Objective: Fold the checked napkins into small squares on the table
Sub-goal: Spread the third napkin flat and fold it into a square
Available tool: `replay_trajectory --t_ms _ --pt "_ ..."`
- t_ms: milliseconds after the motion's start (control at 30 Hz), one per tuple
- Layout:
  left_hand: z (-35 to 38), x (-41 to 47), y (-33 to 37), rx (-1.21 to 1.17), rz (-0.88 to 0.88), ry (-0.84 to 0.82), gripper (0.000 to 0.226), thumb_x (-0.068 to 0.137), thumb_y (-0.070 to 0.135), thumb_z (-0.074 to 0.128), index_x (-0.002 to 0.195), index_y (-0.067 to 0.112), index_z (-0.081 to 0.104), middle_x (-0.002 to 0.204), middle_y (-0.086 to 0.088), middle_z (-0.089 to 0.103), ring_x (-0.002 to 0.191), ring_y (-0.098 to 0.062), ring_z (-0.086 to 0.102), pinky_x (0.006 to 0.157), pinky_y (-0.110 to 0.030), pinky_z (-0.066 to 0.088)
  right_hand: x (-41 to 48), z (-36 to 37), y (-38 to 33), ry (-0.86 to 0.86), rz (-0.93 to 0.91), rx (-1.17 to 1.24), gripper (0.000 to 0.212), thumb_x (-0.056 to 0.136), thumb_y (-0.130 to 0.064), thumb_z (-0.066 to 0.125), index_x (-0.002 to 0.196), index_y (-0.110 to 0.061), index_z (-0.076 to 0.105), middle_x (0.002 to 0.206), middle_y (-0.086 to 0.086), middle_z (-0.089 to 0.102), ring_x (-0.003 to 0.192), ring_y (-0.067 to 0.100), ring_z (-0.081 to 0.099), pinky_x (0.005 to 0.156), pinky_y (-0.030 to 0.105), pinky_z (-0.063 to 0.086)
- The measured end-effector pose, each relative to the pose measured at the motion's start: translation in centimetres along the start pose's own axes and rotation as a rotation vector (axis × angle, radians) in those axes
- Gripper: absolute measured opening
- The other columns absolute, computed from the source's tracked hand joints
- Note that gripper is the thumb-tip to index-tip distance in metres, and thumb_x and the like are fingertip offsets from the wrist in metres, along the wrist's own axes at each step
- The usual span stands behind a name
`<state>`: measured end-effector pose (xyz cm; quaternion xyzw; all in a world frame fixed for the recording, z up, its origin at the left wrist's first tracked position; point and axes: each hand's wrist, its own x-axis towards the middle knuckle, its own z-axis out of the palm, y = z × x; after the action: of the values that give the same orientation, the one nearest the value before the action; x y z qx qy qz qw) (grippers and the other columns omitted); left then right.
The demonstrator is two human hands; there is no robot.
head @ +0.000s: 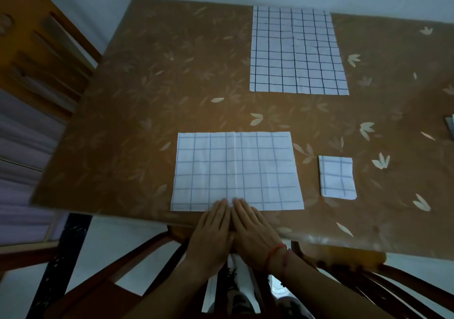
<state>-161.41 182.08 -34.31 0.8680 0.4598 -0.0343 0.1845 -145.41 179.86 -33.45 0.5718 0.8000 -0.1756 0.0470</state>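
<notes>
- Since both hands lie flat at the near rim of the counter (147,97), we read this as pressing rather than gripping; the left hand (211,230) and right hand (253,230) sit side by side, touching; their fingers (218,210) are straight and together, clamped on nothing; only the fingertips rest on cloth.
- Under those fingertips is the near napkin (235,171), a wide rectangle lying flat with a crease down its middle; its near edge runs just inside the counter's rim; we judge the hands sit at the foot of that crease to pin and smooth the cloth, and that a side-to-side fold comes next.
- Just to the right, apart from it, lies a small folded square (336,177); we take it for a finished napkin, set aside to leave the working spot free.
- Farther back and to the right, well apart, a larger napkin (297,51) lies spread flat, not yet folded small; it waits out of the way, we think.
- A wooden chair (36,48) stands beyond the counter's left side.
</notes>
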Motion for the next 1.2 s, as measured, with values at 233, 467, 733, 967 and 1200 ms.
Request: replay_trajectory --t_ms 233,467,733,967,1200 --pt "-0.1 -2.3 -2.5 0.064 -0.214 0.001 0.073 0.090 0.045 0.029 0.145 -0.001 0.032 0.154 -0.020 0.026 0.143 -0.031 0.023 0.111 -0.045 0.033 -1.8 -0.2 1.8 -0.042 0.137 -0.005 0.072 0.089 -0.046 0.034 0.141 0.004 0.036 0.152 0.022 0.028 0.141 0.034 0.029 0.107 0.050 0.040" --pt "-0.6 -3.5 -4.7 0.063 -0.368 -0.043 0.079 0.091 0.048 0.023 0.140 -0.012 0.034 0.149 -0.034 0.024 0.140 -0.043 0.026 0.107 -0.053 0.035 -6.3 0.0 6.5 -0.044 0.476 0.016 0.088 0.093 -0.057 -0.002 0.141 0.007 0.033 0.153 0.022 0.026 0.140 0.034 0.030 0.110 0.046 0.035" --pt "-1.0 -3.2 -4.3 0.025 -0.403 -0.007 0.079 0.088 0.051 0.022 0.138 -0.008 0.041 0.148 -0.030 0.031 0.139 -0.040 0.030 0.108 -0.053 0.035 -5.2 -1.7 6.7 0.054 0.549 0.316 0.061 0.090 -0.037 0.053 0.139 -0.005 0.041 0.155 0.017 0.018 0.142 0.035 0.020 0.117 0.037 0.024" --pt "-1.9 -0.5 -1.9 -0.222 -0.275 0.120 0.057 0.095 0.037 0.042 0.143 0.007 0.039 0.157 -0.013 0.022 0.146 -0.024 0.016 0.116 -0.039 0.021 -2.0 -6.8 9.0 0.161 0.915 0.798 0.050 0.087 -0.024 0.061 0.134 -0.012 0.051 0.133 0.011 0.056 0.120 0.026 0.053 0.099 0.033 0.041" --pt "-1.3 1.8 -0.4 -0.317 -0.166 0.105 0.053 0.098 0.030 0.047 0.147 0.012 0.036 0.160 -0.004 0.014 0.147 -0.016 0.007 0.119 -0.033 0.018 -0.4 -8.2 11.5 0.091 1.086 0.900 0.050 0.082 -0.035 0.062 0.127 -0.014 0.057 0.115 0.011 0.065 0.102 0.032 0.062 0.093 0.043 0.052"
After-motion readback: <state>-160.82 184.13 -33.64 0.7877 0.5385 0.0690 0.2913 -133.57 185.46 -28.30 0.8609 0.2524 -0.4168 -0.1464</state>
